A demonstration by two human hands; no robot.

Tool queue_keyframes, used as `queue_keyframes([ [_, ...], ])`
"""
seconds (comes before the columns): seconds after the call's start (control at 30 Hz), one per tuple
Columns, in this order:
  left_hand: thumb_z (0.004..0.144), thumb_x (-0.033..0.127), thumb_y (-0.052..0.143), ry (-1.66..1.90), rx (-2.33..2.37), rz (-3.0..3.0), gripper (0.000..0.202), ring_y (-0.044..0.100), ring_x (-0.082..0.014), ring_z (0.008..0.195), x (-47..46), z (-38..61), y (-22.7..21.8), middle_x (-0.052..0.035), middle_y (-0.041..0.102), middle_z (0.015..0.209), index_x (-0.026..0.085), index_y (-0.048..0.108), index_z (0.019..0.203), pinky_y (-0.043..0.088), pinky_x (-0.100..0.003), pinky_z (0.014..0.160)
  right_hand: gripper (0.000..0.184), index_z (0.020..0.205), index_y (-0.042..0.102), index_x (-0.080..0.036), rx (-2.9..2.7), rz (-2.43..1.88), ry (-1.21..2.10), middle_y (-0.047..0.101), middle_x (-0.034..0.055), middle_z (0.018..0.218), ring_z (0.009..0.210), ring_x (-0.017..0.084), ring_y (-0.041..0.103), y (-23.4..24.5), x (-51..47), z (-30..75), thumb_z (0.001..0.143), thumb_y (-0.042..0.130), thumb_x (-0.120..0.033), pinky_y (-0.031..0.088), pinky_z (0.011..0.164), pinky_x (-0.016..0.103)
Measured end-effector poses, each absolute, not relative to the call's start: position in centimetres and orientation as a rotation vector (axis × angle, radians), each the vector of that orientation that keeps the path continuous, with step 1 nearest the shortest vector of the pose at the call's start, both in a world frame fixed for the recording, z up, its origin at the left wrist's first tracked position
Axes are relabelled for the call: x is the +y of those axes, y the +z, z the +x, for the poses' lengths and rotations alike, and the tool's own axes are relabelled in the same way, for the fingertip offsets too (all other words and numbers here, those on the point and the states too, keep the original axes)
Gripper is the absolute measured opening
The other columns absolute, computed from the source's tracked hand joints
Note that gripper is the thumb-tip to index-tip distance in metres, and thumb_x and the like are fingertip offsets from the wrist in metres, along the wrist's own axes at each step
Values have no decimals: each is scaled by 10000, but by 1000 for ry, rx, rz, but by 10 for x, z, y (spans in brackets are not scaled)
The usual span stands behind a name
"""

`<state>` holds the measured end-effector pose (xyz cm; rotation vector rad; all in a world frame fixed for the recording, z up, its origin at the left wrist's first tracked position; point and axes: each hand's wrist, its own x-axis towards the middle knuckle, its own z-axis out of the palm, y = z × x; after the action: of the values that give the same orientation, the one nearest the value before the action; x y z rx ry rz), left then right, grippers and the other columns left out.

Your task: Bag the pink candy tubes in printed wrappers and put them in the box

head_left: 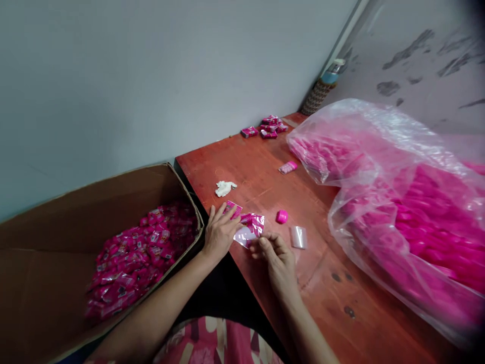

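Note:
My left hand [220,233] lies with its fingers stretched out at the table's edge. Its fingertips rest on a pink printed packet [235,208] and reach the edge of a shiny pink-and-clear plastic packet [252,226]. At that plastic packet's lower right corner, the thumb and fingers of my right hand [279,260] are pinched together. Just beyond my right hand sits a small bright pink cap [282,217]. A short clear plastic piece [298,237] lies to the right of it. Farther back is a small clear container with a pink top [288,168].
A cardboard box [49,253] with many wrapped pink packets [140,253] stands left of the red table [318,308]. A large clear bag [379,151] of pink pieces covers the right side. Small pink boxes [270,127], crumpled white material [225,188] and a bottle [329,76] lie farther back.

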<state>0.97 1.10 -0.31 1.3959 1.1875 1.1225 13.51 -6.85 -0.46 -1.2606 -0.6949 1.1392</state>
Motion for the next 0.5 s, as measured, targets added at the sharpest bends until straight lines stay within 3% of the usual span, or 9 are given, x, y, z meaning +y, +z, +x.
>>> queue_keyframes([
  [0.13,591,38,713,1137,1052,1375,293,372,-209,1241,2,11,8,-27,638,1094,291,704,738,198,-395,1064,343,1011,528,-240,-788,-1276,908,610,22,987,902,160,577,1,-56,142,705,678,-268,461,788,309],
  [0.23,599,97,726,1119,981,1298,314,429,-209,1195,-4,12,15,-21,615,1139,284,704,851,250,-337,1050,379,1027,491,-239,-786,-1211,1041,623,-18,788,738,148,596,14,-43,150,700,681,-256,469,704,300],
  [0.33,607,214,739,1019,1000,1060,342,571,-230,1001,-7,13,17,-45,662,1018,235,685,945,426,-330,907,353,993,489,-225,-753,-1197,1128,604,-47,674,630,126,578,27,-33,154,696,680,-255,448,621,256],
  [0.43,642,327,705,848,908,893,200,618,-187,698,-6,13,15,-39,654,712,149,696,733,518,-316,704,335,956,506,-214,-794,-1209,1165,593,-58,629,571,111,553,33,-29,153,678,689,-250,416,551,221],
  [0.5,639,347,703,803,882,861,237,582,-142,580,-4,13,13,-15,591,588,125,648,577,527,-305,645,306,923,525,-205,-843,-1227,1175,581,-61,602,545,105,540,31,-27,151,670,688,-258,404,525,213],
])
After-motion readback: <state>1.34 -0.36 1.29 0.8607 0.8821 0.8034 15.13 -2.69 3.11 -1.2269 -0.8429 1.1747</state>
